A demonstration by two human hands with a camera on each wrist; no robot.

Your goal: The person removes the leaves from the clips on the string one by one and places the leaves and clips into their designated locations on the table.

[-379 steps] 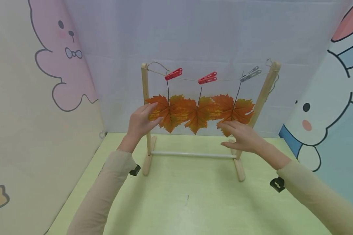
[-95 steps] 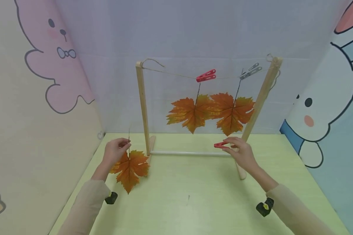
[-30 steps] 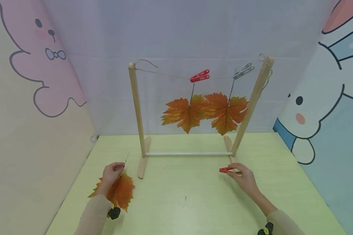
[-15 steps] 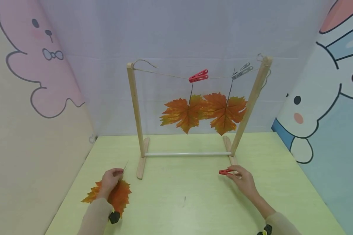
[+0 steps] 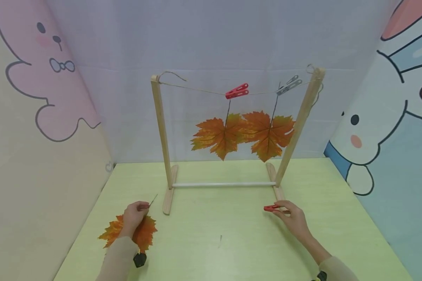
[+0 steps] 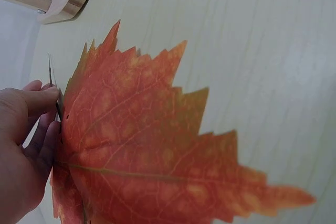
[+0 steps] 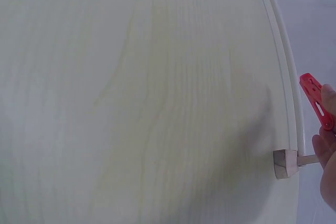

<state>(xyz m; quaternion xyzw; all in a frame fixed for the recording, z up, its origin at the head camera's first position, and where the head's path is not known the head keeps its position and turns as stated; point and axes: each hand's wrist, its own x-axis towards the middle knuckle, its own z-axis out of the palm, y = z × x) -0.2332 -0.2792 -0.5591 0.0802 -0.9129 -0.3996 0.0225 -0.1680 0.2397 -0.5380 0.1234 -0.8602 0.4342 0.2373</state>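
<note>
My left hand [image 5: 134, 217] pinches the dark stem of an orange maple leaf [image 5: 145, 233] low over the table's left side; the hand and sleeve cover part of the leaf. In the left wrist view, the stem pokes up past the thumb and the leaf [image 6: 142, 140] spreads out beside the fingers. My right hand [image 5: 295, 220] pinches a red clothespin [image 5: 270, 208] between thumb and fingers, in front of the rack's right foot. That clothespin [image 7: 317, 98] also shows at the right edge of the right wrist view.
A wooden rack [image 5: 163, 132] carries a string [image 5: 193, 88] between its posts. From it hang two more leaves, the middle one [image 5: 219, 134] under a red clothespin [image 5: 237, 91], the right one [image 5: 269, 134] under a grey clothespin [image 5: 289, 85]. A white rod [image 5: 223, 184] joins the feet.
Since the oldest frame, the left leaf and its red clothespin have come off the string into my hands. Both hands have since lowered toward the table; over the last half second they barely move.
</note>
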